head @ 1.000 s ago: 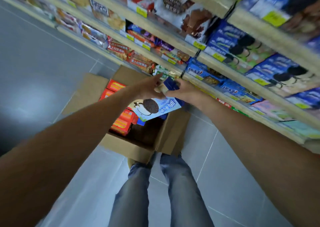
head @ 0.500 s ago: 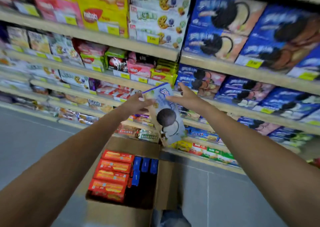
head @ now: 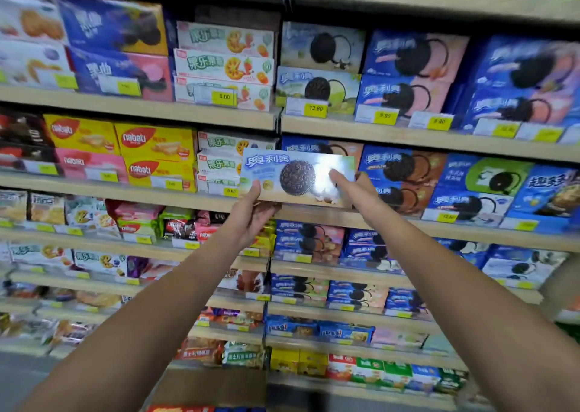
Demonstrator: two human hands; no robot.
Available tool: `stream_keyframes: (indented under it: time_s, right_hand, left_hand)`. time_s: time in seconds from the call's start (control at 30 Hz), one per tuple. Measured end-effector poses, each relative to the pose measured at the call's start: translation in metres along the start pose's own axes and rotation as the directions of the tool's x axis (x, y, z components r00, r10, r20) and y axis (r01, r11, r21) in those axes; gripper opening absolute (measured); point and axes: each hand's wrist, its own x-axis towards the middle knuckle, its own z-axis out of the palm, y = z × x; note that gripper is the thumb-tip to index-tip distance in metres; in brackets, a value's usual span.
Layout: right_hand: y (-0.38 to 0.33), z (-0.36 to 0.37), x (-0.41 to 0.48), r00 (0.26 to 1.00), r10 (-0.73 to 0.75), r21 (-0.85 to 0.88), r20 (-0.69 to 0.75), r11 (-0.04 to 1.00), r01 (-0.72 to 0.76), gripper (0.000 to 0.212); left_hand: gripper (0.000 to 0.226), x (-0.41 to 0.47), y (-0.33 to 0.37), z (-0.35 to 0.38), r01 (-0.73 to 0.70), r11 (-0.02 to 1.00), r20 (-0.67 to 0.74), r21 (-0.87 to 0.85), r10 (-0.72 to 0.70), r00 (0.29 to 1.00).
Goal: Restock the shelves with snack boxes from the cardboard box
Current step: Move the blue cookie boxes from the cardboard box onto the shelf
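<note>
I hold a light-blue cookie box with a dark sandwich cookie printed on its face, level and upright in front of the middle shelf. My left hand grips its lower left corner, thumb on the front. My right hand grips its right end, with fingers on the front face. The box sits right in front of the gap between white fruit-biscuit boxes and blue cookie boxes. The cardboard box shows only as a brown flap at the bottom, with red packs just visible.
Wooden shelves packed with snack boxes fill the view: yellow and pink wafer boxes to the left, blue cookie boxes above and to the right. Yellow price tags line the shelf edges. Grey floor shows at the bottom left.
Both hands lifted the cookie box out of the cardboard box, turned it from tilted to level, and raised it to the middle shelf. My view swung up from the floor to the shelves.
</note>
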Motion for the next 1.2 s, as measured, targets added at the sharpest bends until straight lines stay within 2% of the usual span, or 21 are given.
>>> stream_keyframes:
  time_s: [0.1,0.23,0.33,0.43,0.57,0.7,0.83,0.9,0.97,1.07,1.1,1.2]
  right_hand:
    - [-0.022,-0.013,0.01,0.994,-0.045,0.073,-0.098,0.996,0.052,0.072]
    - [-0.052,-0.028,0.028,0.969,-0.123,0.16,-0.214,0.974,0.159,0.059]
    - [-0.066,-0.038,0.045,0.951,-0.139,0.204,-0.275,0.959,0.199,0.059]
    - [-0.082,-0.047,0.059,0.93,-0.154,0.194,-0.333,0.954,0.227,0.064]
    - [-0.107,-0.06,0.088,0.909,-0.197,0.177,-0.367,0.945,0.275,0.059]
    - [-0.133,-0.067,0.12,0.891,-0.249,0.12,-0.38,0.942,0.314,0.046]
    - [-0.15,-0.064,0.143,0.907,-0.264,0.138,-0.329,0.936,0.323,0.04]
    - [-0.155,-0.061,0.152,0.905,-0.276,0.104,-0.322,0.94,0.324,0.032]
    - [-0.155,-0.058,0.163,0.901,-0.285,0.048,-0.328,0.947,0.317,0.036]
    - [-0.158,-0.053,0.181,0.897,-0.291,-0.031,-0.332,0.954,0.298,0.044]
    - [-0.159,-0.051,0.186,0.897,-0.302,-0.05,-0.323,0.952,0.302,0.045]
    - [-0.157,-0.046,0.2,0.882,-0.341,-0.051,-0.324,0.938,0.344,0.038]
  left_hand:
    - [0.023,0.011,0.006,0.033,-0.031,0.999,0.024,0.024,0.031,0.999]
    - [0.034,0.026,0.029,0.068,-0.066,0.958,0.066,0.28,0.049,0.997]
    - [0.061,0.045,0.049,0.081,-0.22,0.866,0.014,0.449,0.24,0.971]
    - [0.046,0.065,0.067,0.097,-0.339,0.744,0.053,0.576,0.38,0.924]
    - [0.024,0.09,0.088,0.127,-0.404,0.702,0.097,0.586,0.434,0.896]
    - [0.018,0.115,0.105,0.151,-0.438,0.672,0.121,0.597,0.465,0.877]
    - [0.036,0.139,0.119,0.162,-0.403,0.736,0.098,0.544,0.422,0.901]
    - [0.033,0.146,0.128,0.167,-0.381,0.776,0.079,0.503,0.398,0.914]
    - [0.027,0.156,0.135,0.171,-0.378,0.771,0.065,0.512,0.404,0.912]
    - [0.031,0.172,0.14,0.177,-0.382,0.753,0.046,0.536,0.426,0.903]
    - [0.034,0.179,0.141,0.179,-0.381,0.742,0.026,0.552,0.442,0.897]
    - [0.066,0.237,0.144,0.164,-0.39,0.706,-0.003,0.591,0.485,0.875]
